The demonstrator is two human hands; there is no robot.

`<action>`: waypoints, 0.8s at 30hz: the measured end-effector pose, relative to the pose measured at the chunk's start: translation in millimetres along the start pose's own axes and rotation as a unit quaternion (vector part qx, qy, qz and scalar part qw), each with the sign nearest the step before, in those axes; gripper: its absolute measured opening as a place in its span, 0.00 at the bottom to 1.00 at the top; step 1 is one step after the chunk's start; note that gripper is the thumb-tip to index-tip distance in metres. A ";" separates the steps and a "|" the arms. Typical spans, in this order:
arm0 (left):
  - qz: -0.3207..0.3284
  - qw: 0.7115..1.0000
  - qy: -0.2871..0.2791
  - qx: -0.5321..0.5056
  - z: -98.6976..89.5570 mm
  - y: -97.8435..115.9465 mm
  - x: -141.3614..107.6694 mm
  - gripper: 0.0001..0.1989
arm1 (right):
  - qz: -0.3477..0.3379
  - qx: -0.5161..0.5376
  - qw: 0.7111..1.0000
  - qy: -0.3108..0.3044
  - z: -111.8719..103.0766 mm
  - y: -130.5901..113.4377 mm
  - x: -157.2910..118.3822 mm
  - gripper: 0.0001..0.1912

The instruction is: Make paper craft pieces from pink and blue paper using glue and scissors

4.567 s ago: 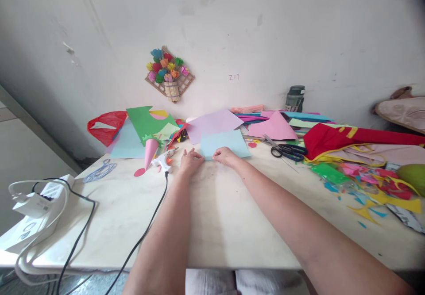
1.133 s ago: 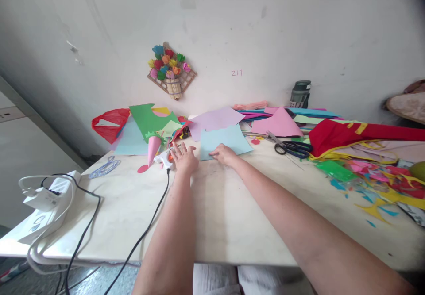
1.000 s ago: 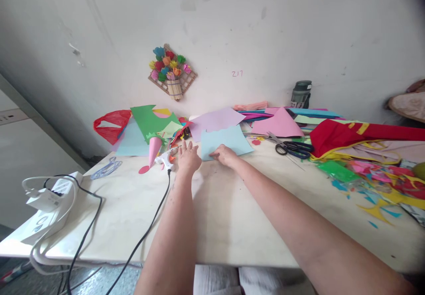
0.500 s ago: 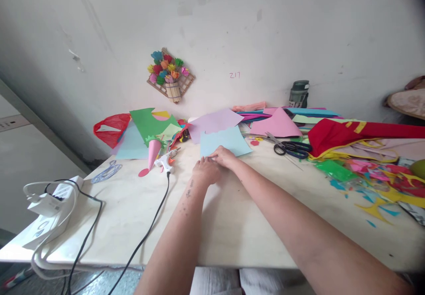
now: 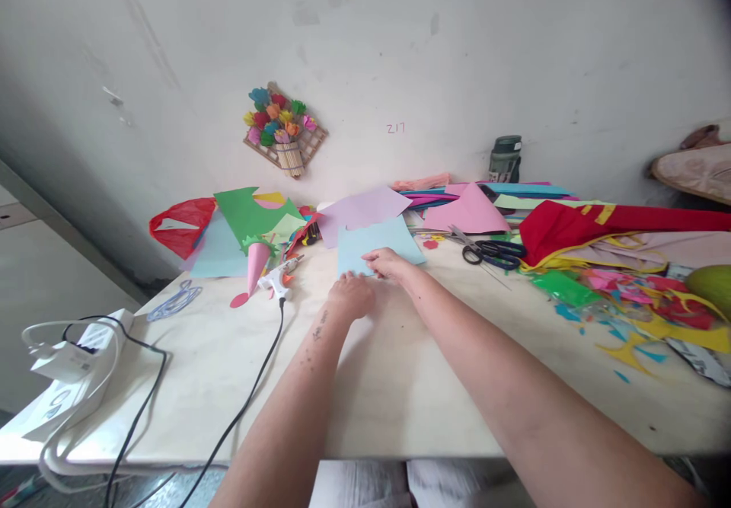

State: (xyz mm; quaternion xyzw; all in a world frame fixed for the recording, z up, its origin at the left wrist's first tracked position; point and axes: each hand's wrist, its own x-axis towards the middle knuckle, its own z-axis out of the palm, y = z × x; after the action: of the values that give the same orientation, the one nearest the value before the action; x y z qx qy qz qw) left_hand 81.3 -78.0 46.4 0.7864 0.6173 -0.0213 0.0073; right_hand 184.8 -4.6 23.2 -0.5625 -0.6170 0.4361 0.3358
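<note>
A sheet of light blue paper [image 5: 382,235] lies flat on the table in front of me. My left hand [image 5: 352,295] rests at its near left edge, fingers bent together over the edge. Above the sheet's lower part is my right hand [image 5: 385,263], closed, with index finger and thumb drawn together pointing left; anything small between them is hidden. To the left lie a white glue gun [image 5: 277,281] with a black cord and a pink paper cone [image 5: 258,264] with a green fringe. Black-handled scissors [image 5: 491,252] lie right of the sheet.
Behind the sheet lie lilac paper [image 5: 359,207] and pink paper [image 5: 468,211]. At the right are a red cloth [image 5: 553,234] and coloured scraps [image 5: 628,348]. A power strip [image 5: 85,375] with cables stands at the left edge. A bottle [image 5: 505,159] stands by the wall.
My right hand has moved a little up from the near edge onto the blue sheet, away from my left hand. The left hand stays at the edge. The whole view has shifted slightly.
</note>
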 end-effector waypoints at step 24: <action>-0.105 0.987 0.057 0.110 16.1 11.9 -0.7 0.29 | 0.022 0.078 0.996 0.020 -5.3 -2.0 -7.8 0.13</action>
State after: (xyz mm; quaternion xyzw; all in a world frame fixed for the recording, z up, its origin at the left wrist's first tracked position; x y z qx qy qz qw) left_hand 92.3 -82.1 30.2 0.7133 0.6896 -0.0454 -0.1168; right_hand 189.8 -11.4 27.7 -0.5561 -0.5618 0.4791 0.3815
